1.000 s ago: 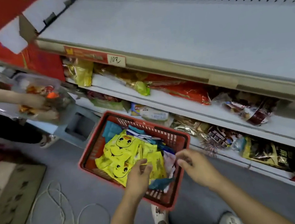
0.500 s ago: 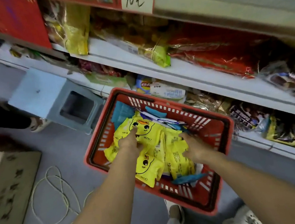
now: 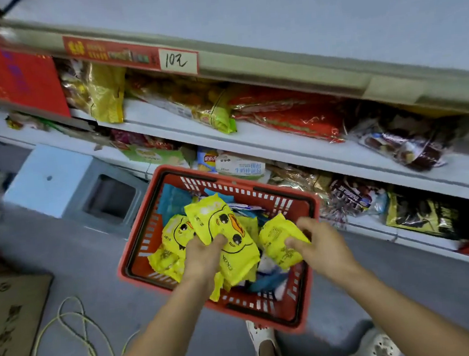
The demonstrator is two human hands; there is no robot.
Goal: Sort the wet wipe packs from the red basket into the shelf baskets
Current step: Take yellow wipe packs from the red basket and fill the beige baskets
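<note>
Beneath stocked shelves [image 3: 281, 145] sits the red basket [image 3: 147, 233]. My left hand [image 3: 203, 251] grips a duck-print yellow pack [image 3: 226, 229] over it; my right hand [image 3: 324, 243] clutches a second pack [image 3: 278, 239] alongside.

A white tag [image 3: 178, 61] on the shelf edge [image 3: 275, 69] bore a handwritten "102". The red strip [image 3: 109, 51] beside it carried yellow characters, too blurred to read. A white pack [image 3: 241, 167] lower down showed blue Chinese characters. Small dark lettering ran along the yellow pack [image 3: 219, 216], illegible.
</note>
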